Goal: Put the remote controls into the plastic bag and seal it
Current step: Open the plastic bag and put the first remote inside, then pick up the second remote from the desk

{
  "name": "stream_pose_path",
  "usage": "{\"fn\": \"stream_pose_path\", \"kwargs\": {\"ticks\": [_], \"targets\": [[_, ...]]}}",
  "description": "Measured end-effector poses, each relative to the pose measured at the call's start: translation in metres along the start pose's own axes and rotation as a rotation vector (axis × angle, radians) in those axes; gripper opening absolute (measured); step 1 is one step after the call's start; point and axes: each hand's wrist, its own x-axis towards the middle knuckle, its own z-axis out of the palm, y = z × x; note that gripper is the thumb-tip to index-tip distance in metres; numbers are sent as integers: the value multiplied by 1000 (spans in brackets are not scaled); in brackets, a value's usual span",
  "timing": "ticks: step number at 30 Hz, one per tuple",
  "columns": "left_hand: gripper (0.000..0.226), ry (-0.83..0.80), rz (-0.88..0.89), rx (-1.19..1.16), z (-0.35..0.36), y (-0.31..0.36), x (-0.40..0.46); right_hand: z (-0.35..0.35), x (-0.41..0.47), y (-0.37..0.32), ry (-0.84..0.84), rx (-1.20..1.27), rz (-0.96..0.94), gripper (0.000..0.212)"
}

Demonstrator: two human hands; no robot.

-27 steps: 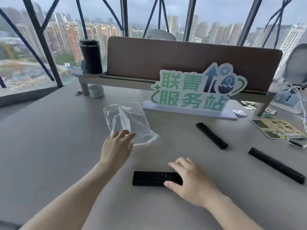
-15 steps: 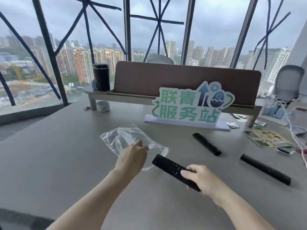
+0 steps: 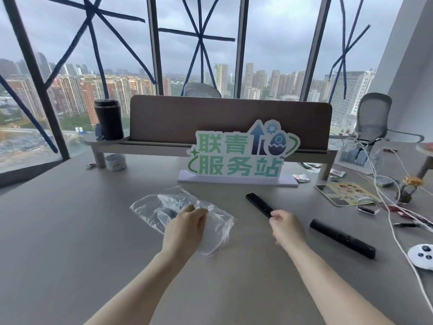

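A clear plastic bag (image 3: 150, 207) lies crumpled on the grey table (image 3: 58, 242). My left hand (image 3: 185, 228) rests on it and pinches the film near its red-lined mouth. A dark shape shows faintly through the bag beside my fingers. A short black remote (image 3: 257, 204) lies at an angle right of the bag. My right hand (image 3: 287, 228) is at its near end with curled, blurred fingers, and the contact is hidden. A longer black remote (image 3: 342, 238) lies further right, apart from both hands.
A green and white sign (image 3: 239, 158) stands behind the bag, in front of a brown desk divider (image 3: 229, 118). A black tumbler (image 3: 109, 119) and a tape roll (image 3: 115, 162) are at back left. A leaflet (image 3: 344, 193), white cables (image 3: 396, 231) and a white game controller (image 3: 421, 255) crowd the right side.
My right hand had lifted a remote from the table and carried it to the bag; that remote is no longer in the hand, which has moved right to another remote. My left hand now grips the bag.
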Motion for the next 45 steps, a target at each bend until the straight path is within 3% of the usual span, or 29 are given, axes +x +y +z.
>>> {"fn": "stream_pose_path", "kwargs": {"ticks": [5,9,13,16,20,24,29,31,34,37,39,42,45], "targets": [[31,3,-10,22,6,-10,-3,-5,46,17,40,-417,-20,43],[25,-38,-7,44,10,-20,-7,5,57,19,10,-555,-83,31],[25,-57,-50,11,21,-12,-8,2,49,21,-174,-327,24,26],[24,-30,-57,-89,29,7,-3,-24,22,21,-292,57,151,17],[25,9,-60,-198,32,37,15,-83,-24,28,-406,526,217,23],[25,-2,-3,-256,38,58,19,-91,-51,28,-482,503,207,22],[27,-26,-3,-241,36,59,9,-17,-54,0,-572,498,127,28],[27,-17,-5,-234,32,55,8,-7,-51,1,-445,352,77,25],[24,-11,0,-240,27,47,5,-33,-28,31,-97,172,15,20],[20,-43,-22,-236,25,41,0,-77,4,75,140,-174,24,37],[19,-65,-14,-207,24,37,-3,-101,25,100,175,-412,90,44],[20,-85,7,-166,23,31,-6,-119,37,119,152,-544,208,42],[20,-93,-3,-156,22,29,-10,-122,28,116,136,-655,194,34]]}}
